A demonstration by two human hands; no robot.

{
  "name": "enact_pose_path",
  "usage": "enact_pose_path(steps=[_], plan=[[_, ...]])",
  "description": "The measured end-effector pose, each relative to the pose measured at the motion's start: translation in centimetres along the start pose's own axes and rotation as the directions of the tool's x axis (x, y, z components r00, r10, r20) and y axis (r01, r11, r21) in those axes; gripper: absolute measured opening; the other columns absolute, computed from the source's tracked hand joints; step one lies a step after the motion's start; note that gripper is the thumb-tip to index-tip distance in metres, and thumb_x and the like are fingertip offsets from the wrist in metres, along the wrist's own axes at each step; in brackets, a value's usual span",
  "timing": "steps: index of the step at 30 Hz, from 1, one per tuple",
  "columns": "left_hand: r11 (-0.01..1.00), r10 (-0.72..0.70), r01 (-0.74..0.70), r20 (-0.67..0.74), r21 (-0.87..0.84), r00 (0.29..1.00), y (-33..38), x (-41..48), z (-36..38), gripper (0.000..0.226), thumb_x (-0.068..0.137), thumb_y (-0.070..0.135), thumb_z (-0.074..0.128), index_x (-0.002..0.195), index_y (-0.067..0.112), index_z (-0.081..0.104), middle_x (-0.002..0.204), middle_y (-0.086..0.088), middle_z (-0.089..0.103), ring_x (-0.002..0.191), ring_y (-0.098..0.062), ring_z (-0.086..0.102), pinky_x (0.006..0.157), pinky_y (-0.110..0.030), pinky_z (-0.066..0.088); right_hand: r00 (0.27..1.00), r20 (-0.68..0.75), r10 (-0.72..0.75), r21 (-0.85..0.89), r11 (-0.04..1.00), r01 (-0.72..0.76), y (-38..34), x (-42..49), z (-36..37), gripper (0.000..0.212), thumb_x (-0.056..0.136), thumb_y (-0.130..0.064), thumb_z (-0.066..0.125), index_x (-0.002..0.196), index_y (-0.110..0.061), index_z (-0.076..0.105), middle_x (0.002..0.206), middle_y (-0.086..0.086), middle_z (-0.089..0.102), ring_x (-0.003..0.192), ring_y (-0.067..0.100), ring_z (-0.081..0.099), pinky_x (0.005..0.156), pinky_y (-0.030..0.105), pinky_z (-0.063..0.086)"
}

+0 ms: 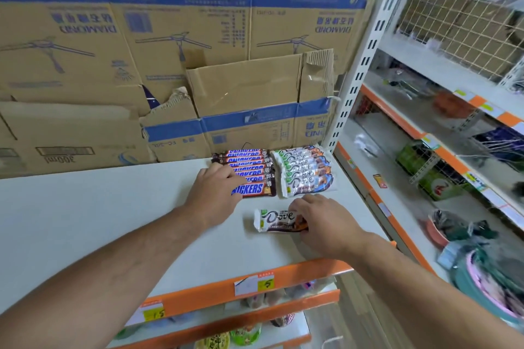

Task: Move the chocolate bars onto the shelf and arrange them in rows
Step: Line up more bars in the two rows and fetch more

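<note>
Near edge: orange shelf lip w/ yellow price tags [283, 272], running L–R below your forearms. Above it: flat white shelf top [113, 221]. Item 1: loose white-and-brown Dove bar [276, 219], flat on the shelf top, fwd of the rows, label up, long axis L–R. Your right hand [323, 224] sits on its R end, palm down, wrist coming in from lower R, fingers curled & pinching the wrapper there; the bar's L end is free. Key relation: the Dove row [306, 170] (white wrappers, several bars shingled, same L–R axis) lies straight behind the loose bar, near but not touching. So the bar prob. needs only a slide away from you, no turn, to join as the front piece; right hand is the nearer one for that. Item 2: Snickers row [249, 167] (brown wrappers, blue-red logo), just L of the Dove row, edges almost touching. Your left hand [215, 193] lies palm down over the L ends of the front bars; can't tell if it grips one or just presses to square them. Far: stacked brown cardboard boxes w/ blue bands [170, 51], right behind both rows.
</note>
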State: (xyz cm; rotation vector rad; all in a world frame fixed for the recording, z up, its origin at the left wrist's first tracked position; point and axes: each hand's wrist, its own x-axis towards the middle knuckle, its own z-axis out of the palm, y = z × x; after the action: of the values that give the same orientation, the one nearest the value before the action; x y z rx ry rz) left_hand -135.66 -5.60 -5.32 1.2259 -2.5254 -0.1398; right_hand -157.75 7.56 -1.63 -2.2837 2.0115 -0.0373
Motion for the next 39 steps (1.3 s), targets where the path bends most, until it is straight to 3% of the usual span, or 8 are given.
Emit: enact_pose_path(steps=[7,10,16,20,22,27,34,39], plan=[[0.991,0.065,-0.059,-0.045,0.117,0.997,-0.1,0.2,0.9,0.027,0.077,0.029,0.064,0.103,0.025,0.064,0.1,0.004,0.057,0.098,-0.022,0.049,0.084,-0.038,0.044,0.997,0.005,0.074,0.001,0.997,-0.074,1.0,0.4,0.5,0.045,0.078,-0.025,0.059,0.124,-0.025,0.057,0.114,-0.002,0.059,0.105,0.022,0.055,0.076,0.028,0.043],[0.989,0.063,-0.056,-0.047,0.136,0.997,0.1,-0.1,1.2,0.029,0.077,0.031,0.06,0.106,0.027,0.062,0.102,0.004,0.056,0.1,-0.022,0.048,0.086,-0.037,0.042,0.995,0.026,0.094,0.007,0.996,-0.094,1.5,0.2,0.8,0.047,0.079,-0.023,0.059,0.126,-0.026,0.056,0.117,-0.003,0.059,0.108,0.021,0.054,0.08,0.03,0.045],[0.991,0.133,-0.133,-0.137,0.009,0.982,2.1,-0.8,1.2,0.022,0.075,0.03,0.052,0.091,0.021,0.065,0.092,0.004,0.058,0.092,-0.022,0.05,0.08,-0.037,0.046,0.993,-0.007,0.119,-0.066,0.991,-0.119,4.3,1.1,0.4,0.046,0.076,-0.015,0.055,0.12,-0.029,0.056,0.107,-0.004,0.058,0.104,0.022,0.053,0.073,0.031,0.044],[0.978,0.083,-0.079,0.015,-0.194,0.996,4.6,-2.2,2.4,0.04,0.081,0.044,0.044,0.106,0.023,0.067,0.104,0.008,0.059,0.103,-0.016,0.047,0.094,-0.034,0.042,0.989,-0.085,0.123,-0.116,0.984,-0.132,6.3,2.2,0.5,0.043,0.078,-0.015,0.052,0.119,-0.028,0.054,0.114,-0.003,0.057,0.105,0.023,0.051,0.078,0.035,0.047],[0.983,0.042,-0.029,0.066,-0.182,0.997,5.5,-3.0,3.1,0.046,0.083,0.049,0.04,0.116,0.027,0.064,0.112,0.013,0.055,0.108,-0.012,0.041,0.099,-0.033,0.036,0.99,-0.09,0.112,-0.126,0.984,-0.123,7.0,2.8,0.7,0.042,0.08,-0.016,0.054,0.121,-0.027,0.054,0.119,-0.002,0.054,0.107,0.025,0.051,0.078,0.036,0.046],[0.992,-0.004,0.006,0.014,-0.124,1.0,6.3,-4.0,3.3,0.044,0.086,0.047,0.04,0.12,0.031,0.063,0.117,0.016,0.053,0.113,-0.009,0.038,0.101,-0.027,0.03,0.993,-0.11,0.042,-0.073,0.996,-0.051,8.1,2.8,1.1,0.055,0.08,-0.038,0.062,0.133,-0.032,0.05,0.129,-0.008,0.048,0.119,0.021,0.044,0.085,0.036,0.04],[0.995,-0.021,0.02,-0.015,-0.094,1.0,6.4,-3.8,3.4,0.034,0.084,0.041,0.05,0.113,0.031,0.065,0.111,0.015,0.055,0.107,-0.009,0.044,0.095,-0.033,0.041,0.974,-0.225,-0.037,-0.073,0.997,0.021,9.1,3.2,2.1,0.035,0.077,-0.031,0.068,0.113,-0.03,0.068,0.107,-0.005,0.067,0.107,0.023,0.057,0.087,0.039,0.042],[0.999,-0.012,0.01,-0.044,-0.048,0.999,6.6,-3.7,3.9,0.032,0.081,0.037,0.056,0.11,0.03,0.065,0.109,0.015,0.056,0.105,-0.012,0.048,0.092,-0.036,0.043,0.967,-0.248,-0.063,-0.098,0.994,0.04,9.3,3.8,2.2,0.029,0.079,-0.029,0.056,0.106,-0.028,0.067,0.1,-0.003,0.065,0.102,0.025,0.057,0.084,0.037,0.038]])
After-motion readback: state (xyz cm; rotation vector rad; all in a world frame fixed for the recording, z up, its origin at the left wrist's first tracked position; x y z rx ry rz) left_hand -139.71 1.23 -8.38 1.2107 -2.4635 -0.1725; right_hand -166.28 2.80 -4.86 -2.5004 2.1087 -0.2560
